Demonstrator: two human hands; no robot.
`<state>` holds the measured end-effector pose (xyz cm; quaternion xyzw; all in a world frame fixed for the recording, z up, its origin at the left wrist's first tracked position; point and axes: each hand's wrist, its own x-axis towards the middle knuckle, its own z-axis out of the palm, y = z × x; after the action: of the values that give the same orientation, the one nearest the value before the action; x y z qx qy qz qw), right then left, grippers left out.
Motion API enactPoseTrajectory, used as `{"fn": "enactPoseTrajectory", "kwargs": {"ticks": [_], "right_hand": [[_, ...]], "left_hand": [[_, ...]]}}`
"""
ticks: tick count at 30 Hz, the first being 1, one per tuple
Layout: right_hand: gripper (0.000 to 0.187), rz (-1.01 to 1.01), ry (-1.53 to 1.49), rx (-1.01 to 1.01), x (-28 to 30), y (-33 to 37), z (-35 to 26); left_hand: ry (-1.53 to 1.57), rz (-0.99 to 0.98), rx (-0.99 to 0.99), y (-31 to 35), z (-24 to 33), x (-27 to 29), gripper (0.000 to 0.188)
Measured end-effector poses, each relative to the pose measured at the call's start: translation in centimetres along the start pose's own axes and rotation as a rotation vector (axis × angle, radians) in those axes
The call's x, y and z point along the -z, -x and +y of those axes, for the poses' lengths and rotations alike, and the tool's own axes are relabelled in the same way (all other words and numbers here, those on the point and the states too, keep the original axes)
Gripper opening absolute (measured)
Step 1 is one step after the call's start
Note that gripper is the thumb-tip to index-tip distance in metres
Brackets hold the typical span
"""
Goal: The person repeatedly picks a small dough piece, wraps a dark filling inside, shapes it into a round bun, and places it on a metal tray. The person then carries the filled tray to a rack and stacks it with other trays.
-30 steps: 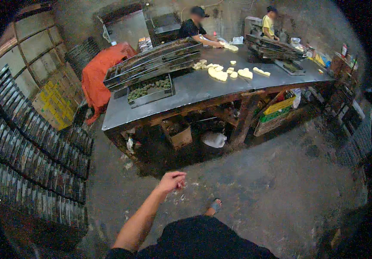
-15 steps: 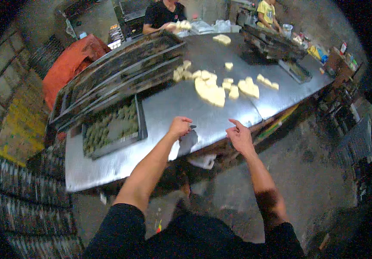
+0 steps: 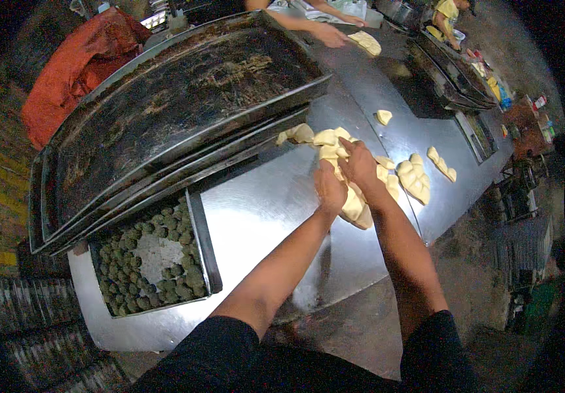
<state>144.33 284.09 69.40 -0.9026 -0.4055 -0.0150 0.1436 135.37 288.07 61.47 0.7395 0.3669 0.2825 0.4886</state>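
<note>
Pale yellow dough pieces (image 3: 356, 211) lie clustered in the middle of the metal table, some stuck together in a larger lump. My left hand (image 3: 330, 187) is at the near left side of this cluster, fingers curled in against the dough. Close beside it, my right hand (image 3: 359, 165) reaches over the top of the same cluster with its fingers bent onto the dough. The hands cover part of the pieces, and the fingertips are partly hidden. More dough pieces (image 3: 413, 178) rest to the right, and a single small piece (image 3: 384, 117) sits farther back.
A large dark baking tray (image 3: 184, 98) tops a stack on the left. In front stands a tray of dark green balls (image 3: 187, 278). Across the metal table (image 3: 249, 209), a co-worker's hand (image 3: 328, 34) is near a flat dough piece (image 3: 365, 43). Another person (image 3: 446, 23) stands far right.
Both hands have moved forward from above the table's near edge onto the dough cluster. The view has come closer to the table. The co-worker's hand has lowered toward the far dough piece.
</note>
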Motion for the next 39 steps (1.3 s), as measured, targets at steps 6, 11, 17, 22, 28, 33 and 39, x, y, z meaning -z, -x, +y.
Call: {"fn": "enactPoseTrajectory", "kwargs": {"ticks": [6, 11, 17, 22, 28, 33, 39], "right_hand": [[0.039, 0.44, -0.144, 0.029, -0.9, 3.5, 1.4], [0.037, 0.502, -0.434, -0.099, 3.6, 8.5, -0.2], [0.037, 0.284, -0.545, 0.35, 2.9, 8.9, -8.1], [0.027, -0.056, -0.693, 0.429, 1.6, 14.2, -11.6], [0.016, -0.131, -1.068, 0.477, 7.7, 20.4, -13.6], [0.042, 0.386, -1.433, 0.234, 16.9, 17.0, -17.7], [0.051, 0.263, -1.704, 0.364, 14.3, 21.2, -26.2]], "left_hand": [[0.216, -0.224, -0.076, 3.1, -2.1, 6.6, 0.044], [-0.155, -0.237, 0.045, 13.2, -2.1, 19.4, 0.045], [-0.597, -0.103, -0.002, 20.5, -2.0, 21.7, 0.038], [-0.375, 0.043, -0.055, 23.0, -1.3, 21.8, 0.013], [0.491, 0.466, 0.046, 23.6, 9.2, 19.8, 0.038], [0.534, 0.347, -0.268, 22.3, 18.8, 22.0, 0.011], [0.668, 0.795, 0.059, 21.2, 18.4, 31.1, 0.068]]}}
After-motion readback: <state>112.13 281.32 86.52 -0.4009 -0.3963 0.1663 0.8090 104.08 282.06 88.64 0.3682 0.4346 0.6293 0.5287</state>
